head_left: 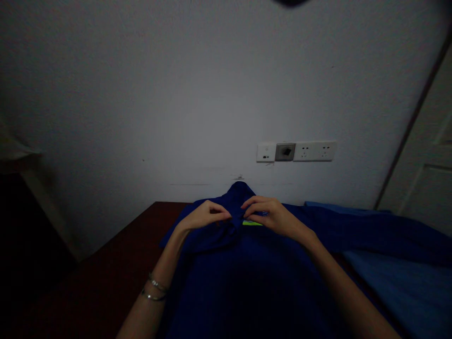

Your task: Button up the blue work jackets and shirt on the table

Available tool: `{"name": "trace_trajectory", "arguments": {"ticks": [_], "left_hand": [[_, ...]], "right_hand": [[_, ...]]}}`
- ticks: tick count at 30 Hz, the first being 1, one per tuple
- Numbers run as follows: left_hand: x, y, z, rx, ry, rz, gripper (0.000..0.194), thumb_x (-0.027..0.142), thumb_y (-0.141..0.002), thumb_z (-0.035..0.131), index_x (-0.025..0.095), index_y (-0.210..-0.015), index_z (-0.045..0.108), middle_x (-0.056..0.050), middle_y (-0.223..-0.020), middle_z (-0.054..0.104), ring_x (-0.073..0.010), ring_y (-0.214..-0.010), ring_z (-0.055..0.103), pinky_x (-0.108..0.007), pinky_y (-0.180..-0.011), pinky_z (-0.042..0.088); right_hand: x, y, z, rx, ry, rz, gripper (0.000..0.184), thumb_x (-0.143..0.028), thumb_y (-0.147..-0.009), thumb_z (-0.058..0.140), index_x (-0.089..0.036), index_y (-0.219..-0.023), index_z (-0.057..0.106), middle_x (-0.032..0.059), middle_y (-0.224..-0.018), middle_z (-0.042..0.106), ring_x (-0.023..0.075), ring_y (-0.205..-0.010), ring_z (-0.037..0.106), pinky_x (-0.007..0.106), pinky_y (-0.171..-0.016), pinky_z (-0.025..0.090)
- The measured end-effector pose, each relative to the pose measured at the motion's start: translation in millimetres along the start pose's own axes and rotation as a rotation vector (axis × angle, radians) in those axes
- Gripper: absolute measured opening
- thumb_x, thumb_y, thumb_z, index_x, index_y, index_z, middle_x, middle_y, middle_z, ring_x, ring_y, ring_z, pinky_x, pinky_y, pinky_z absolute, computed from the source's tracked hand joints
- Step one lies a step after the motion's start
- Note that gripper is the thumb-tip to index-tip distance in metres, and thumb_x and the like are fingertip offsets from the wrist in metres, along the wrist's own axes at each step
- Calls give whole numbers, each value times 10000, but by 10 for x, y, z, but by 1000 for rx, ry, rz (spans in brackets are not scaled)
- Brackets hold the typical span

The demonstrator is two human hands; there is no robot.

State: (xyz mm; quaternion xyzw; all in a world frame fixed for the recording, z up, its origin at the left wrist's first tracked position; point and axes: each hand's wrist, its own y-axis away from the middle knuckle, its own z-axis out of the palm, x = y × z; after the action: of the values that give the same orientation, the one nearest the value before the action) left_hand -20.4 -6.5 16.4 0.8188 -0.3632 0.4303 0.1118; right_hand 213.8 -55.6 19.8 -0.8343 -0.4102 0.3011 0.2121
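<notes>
A dark blue long-sleeved garment point(219, 282) lies spread over a dark red table, its raised collar end point(240, 190) close to the wall. My left hand point(206, 215) is closed in a pinch on the cloth near the collar. Just across from it, my right hand point(266, 214) also pinches the cloth, with its fingers bent toward the left hand. Below the right fingers shows a bright yellow-green strip point(252, 223). Dim light hides the exact spot each fingertip grips. One sleeve point(363, 230) stretches away to the right.
The dark red tabletop point(141, 240) shows at the left. A lighter blue cloth point(402, 282) lies under the sleeve at the right. Behind is a pale wall with a row of sockets point(314, 151). A white door point(431, 141) stands at the far right.
</notes>
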Motion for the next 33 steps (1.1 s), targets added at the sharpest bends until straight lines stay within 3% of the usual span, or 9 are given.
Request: {"name": "trace_trajectory", "arguments": {"ticks": [4, 7, 9, 14, 18, 20, 24, 29, 33], "left_hand": [[-72, -57, 67, -77, -80, 1, 402, 418, -839, 455, 148, -1088, 619, -66, -1081, 626, -189, -1002, 540, -289, -879, 401], [-85, -64, 101, -236, -85, 17, 548, 427, -786, 543, 156, -1258, 474, -84, -1196, 560, -200, -1059, 514, -311, -912, 387], [-70, -57, 128, -255, -132, 18, 688, 454, -707, 628, 158, -1294, 424, -97, -1215, 544, -224, -1063, 517, -330, -905, 395], [-46, -41, 213, -30, -475, -15, 861, 529, -612, 674, 168, -1330, 364, -137, -1293, 467, -288, -1133, 468, -373, -921, 378], [-105, -51, 165, 98, -624, 10, 408, 320, -739, 590, 181, -1122, 568, -96, -1064, 623, -243, -958, 573, -324, -814, 425], [-144, -63, 106, 122, -600, 74, 260, 173, -756, 518, 177, -987, 637, -70, -963, 660, -207, -885, 597, -294, -788, 432], [-192, -86, 36, 168, -451, 165, 398, 10, -674, 443, 171, -962, 666, -48, -970, 674, -171, -920, 595, -277, -841, 427], [-192, -90, 53, 166, -296, 203, 524, -45, -585, 364, 173, -937, 685, -29, -961, 682, -146, -914, 601, -276, -864, 431], [-197, -89, 54, 165, -213, 213, 516, -25, -572, 365, 160, -927, 691, -29, -948, 684, -144, -888, 609, -265, -850, 440]], "right_hand": [[22, -14, 39, 9, 1, -7, 113, -216, -814, 565, -205, -805, 677, 48, -956, 628, 145, -877, 589, 296, -796, 461], [39, -20, 50, 28, -6, 11, 99, -212, -809, 567, -200, -809, 665, 42, -920, 638, 145, -862, 591, 294, -789, 462], [41, -21, 51, 42, -1, 42, 89, -205, -805, 567, -197, -820, 655, 38, -893, 644, 144, -833, 595, 290, -772, 464], [54, -22, 100, 86, 91, 134, 106, -202, -788, 568, -201, -852, 653, 27, -839, 661, 153, -775, 602, 277, -701, 462], [65, -23, 143, 132, 143, 162, 142, -197, -792, 540, -204, -870, 658, 25, -830, 667, 154, -753, 604, 277, -673, 458], [39, -18, 121, 83, 116, 135, 143, -186, -781, 547, -208, -856, 667, 23, -829, 667, 156, -767, 603, 291, -703, 460], [-52, -4, 16, -85, -48, 41, 143, -180, -759, 573, -225, -835, 685, 29, -978, 650, 159, -871, 596, 316, -795, 455], [-59, -4, -24, 6, -150, 112, 167, -213, -791, 549, -211, -914, 662, 31, -946, 657, 150, -869, 599, 308, -801, 464], [-30, -20, 51, -22, -120, 116, 140, -263, -780, 588, -201, -879, 665, 25, -890, 666, 145, -829, 603, 280, -765, 462]]}}
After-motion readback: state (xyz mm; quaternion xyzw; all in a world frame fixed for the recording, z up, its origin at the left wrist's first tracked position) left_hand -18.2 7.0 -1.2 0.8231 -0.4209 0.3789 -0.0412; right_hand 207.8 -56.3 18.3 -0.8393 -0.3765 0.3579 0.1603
